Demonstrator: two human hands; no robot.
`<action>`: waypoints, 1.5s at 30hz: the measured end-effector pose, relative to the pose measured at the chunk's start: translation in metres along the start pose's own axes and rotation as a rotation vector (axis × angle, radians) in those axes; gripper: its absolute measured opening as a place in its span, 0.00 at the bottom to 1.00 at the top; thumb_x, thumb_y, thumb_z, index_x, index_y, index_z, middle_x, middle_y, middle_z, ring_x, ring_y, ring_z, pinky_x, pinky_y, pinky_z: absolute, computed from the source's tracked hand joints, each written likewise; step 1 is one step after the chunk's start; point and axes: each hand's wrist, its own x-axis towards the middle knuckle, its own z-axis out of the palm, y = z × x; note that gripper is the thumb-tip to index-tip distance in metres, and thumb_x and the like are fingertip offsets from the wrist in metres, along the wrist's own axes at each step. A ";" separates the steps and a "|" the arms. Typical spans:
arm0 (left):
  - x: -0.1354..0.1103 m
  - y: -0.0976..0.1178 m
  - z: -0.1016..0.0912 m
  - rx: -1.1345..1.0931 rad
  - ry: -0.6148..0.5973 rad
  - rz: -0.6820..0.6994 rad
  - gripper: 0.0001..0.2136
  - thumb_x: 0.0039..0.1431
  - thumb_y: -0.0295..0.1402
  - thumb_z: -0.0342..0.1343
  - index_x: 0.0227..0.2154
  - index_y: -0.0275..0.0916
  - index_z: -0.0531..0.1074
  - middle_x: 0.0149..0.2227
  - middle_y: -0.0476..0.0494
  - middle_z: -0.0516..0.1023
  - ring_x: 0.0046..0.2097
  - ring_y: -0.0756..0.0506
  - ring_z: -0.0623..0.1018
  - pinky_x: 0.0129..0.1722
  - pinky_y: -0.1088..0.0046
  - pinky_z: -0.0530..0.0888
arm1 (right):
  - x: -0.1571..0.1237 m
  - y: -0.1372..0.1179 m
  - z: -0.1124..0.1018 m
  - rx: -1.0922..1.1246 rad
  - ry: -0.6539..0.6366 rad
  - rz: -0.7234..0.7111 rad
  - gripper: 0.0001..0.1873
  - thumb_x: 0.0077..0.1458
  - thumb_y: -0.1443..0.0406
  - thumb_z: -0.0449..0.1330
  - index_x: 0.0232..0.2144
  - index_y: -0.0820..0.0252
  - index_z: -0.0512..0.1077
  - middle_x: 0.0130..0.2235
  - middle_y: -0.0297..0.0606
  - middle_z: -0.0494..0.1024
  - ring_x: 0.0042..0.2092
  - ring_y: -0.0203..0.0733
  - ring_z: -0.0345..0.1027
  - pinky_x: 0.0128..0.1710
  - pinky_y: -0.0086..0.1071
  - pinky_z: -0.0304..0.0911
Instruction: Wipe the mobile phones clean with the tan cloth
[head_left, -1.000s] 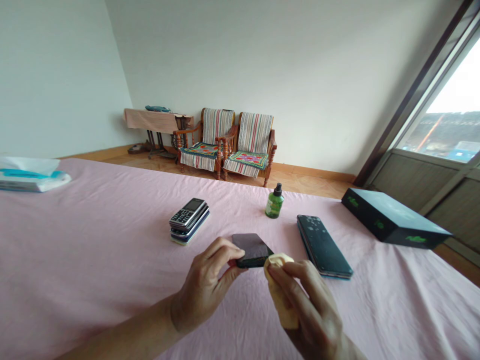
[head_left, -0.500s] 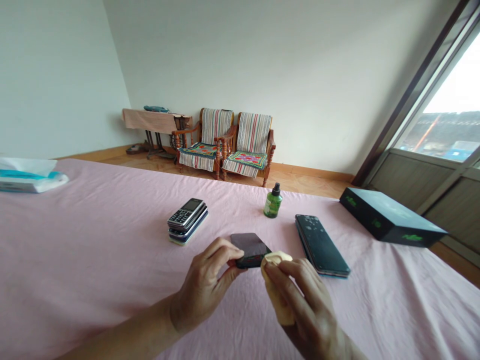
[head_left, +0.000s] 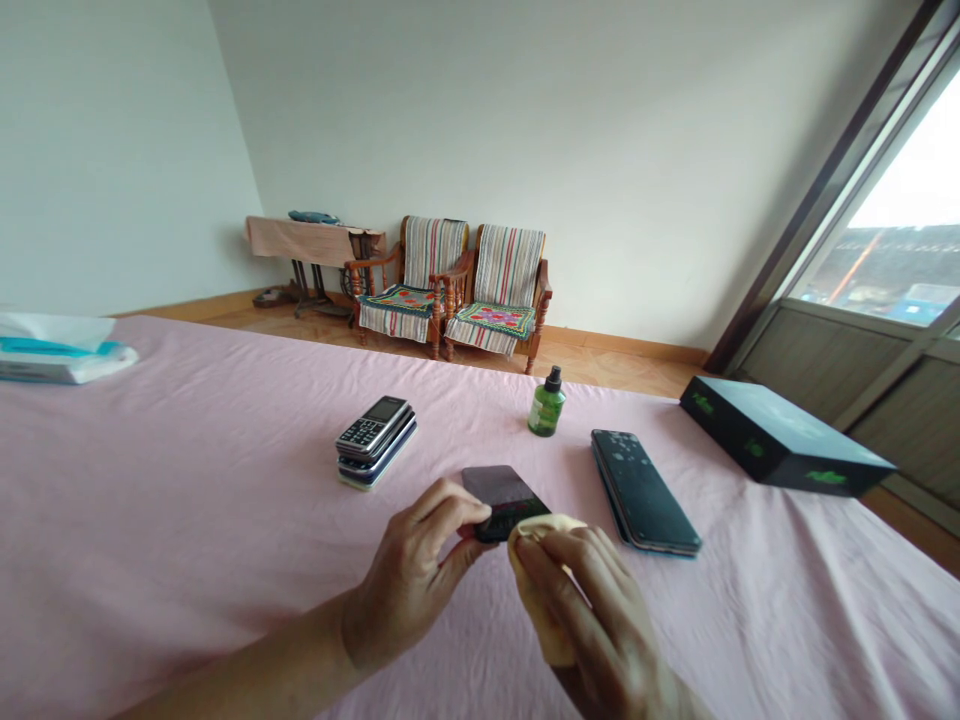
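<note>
The dark phone (head_left: 504, 488) is in front of me, above the pink tablecloth (head_left: 225, 470), its glossy face turned up. My left hand (head_left: 411, 572) pinches its near left corner, thumb below and fingertips on top. I can't tell whether the far edge rests on the tablecloth. My right hand (head_left: 606, 612) grips a bunched yellow cloth (head_left: 553, 645), held at the phone's near right corner; my fingers hide whether the two touch.

Just beyond the phone, to the left, lies a stack of phones (head_left: 375, 442), a keypad one on top. Past the phone and a little to the right, a green spray bottle (head_left: 545, 412) with a black top stands upright. Right of that, nearer me, is a stack of larger dark phones (head_left: 645, 495), the top one spotted with pale marks at its far end. Farther right sits a black box (head_left: 784, 430) with green lettering. A tissue pack (head_left: 64, 362) lies at the far left. Beyond the tablecloth, two wooden chairs (head_left: 450, 280) with striped covers stand by the wall (head_left: 600, 150).
</note>
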 end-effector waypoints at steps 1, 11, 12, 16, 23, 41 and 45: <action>0.000 0.000 0.000 -0.002 -0.004 -0.003 0.04 0.62 0.25 0.54 0.38 0.37 0.70 0.35 0.44 0.72 0.37 0.47 0.75 0.36 0.74 0.74 | 0.001 0.000 0.000 0.010 -0.009 0.005 0.18 0.56 0.79 0.55 0.49 0.72 0.68 0.39 0.49 0.75 0.43 0.45 0.69 0.41 0.39 0.69; 0.001 0.002 -0.001 -0.003 -0.021 -0.006 0.03 0.62 0.25 0.54 0.38 0.37 0.69 0.35 0.44 0.72 0.38 0.46 0.75 0.37 0.73 0.74 | 0.003 -0.002 -0.001 0.049 -0.033 0.025 0.17 0.55 0.80 0.55 0.48 0.72 0.68 0.38 0.48 0.74 0.41 0.45 0.68 0.40 0.39 0.68; 0.001 0.001 -0.001 -0.002 -0.024 -0.002 0.04 0.62 0.25 0.54 0.38 0.37 0.69 0.35 0.44 0.72 0.38 0.47 0.75 0.37 0.73 0.74 | 0.002 -0.001 -0.001 0.053 -0.036 0.024 0.17 0.55 0.80 0.55 0.48 0.72 0.68 0.38 0.48 0.74 0.41 0.45 0.67 0.39 0.39 0.68; 0.001 -0.002 -0.002 0.012 -0.020 0.009 0.05 0.62 0.24 0.54 0.40 0.38 0.69 0.36 0.44 0.72 0.39 0.46 0.75 0.38 0.73 0.74 | -0.003 0.004 -0.002 0.019 -0.015 0.067 0.19 0.54 0.80 0.57 0.49 0.71 0.68 0.37 0.48 0.73 0.39 0.45 0.66 0.36 0.40 0.67; -0.002 0.000 0.000 0.000 -0.050 -0.005 0.05 0.62 0.24 0.53 0.39 0.37 0.69 0.35 0.45 0.71 0.38 0.47 0.75 0.38 0.75 0.73 | 0.001 -0.001 -0.001 0.054 -0.094 0.020 0.19 0.55 0.80 0.56 0.50 0.72 0.67 0.38 0.49 0.74 0.41 0.47 0.66 0.39 0.40 0.67; -0.007 -0.002 0.000 -0.032 -0.123 0.020 0.07 0.64 0.24 0.50 0.42 0.38 0.68 0.37 0.43 0.72 0.40 0.46 0.75 0.40 0.74 0.73 | 0.008 -0.011 0.000 0.060 -0.162 -0.045 0.13 0.60 0.76 0.49 0.44 0.69 0.70 0.34 0.45 0.76 0.35 0.44 0.68 0.35 0.36 0.67; -0.004 -0.009 -0.006 0.060 -0.065 0.035 0.07 0.62 0.23 0.52 0.42 0.38 0.68 0.37 0.44 0.71 0.41 0.46 0.75 0.40 0.73 0.72 | -0.004 0.010 0.002 -0.005 -0.102 0.177 0.10 0.58 0.75 0.54 0.42 0.64 0.69 0.35 0.43 0.74 0.34 0.43 0.66 0.34 0.37 0.65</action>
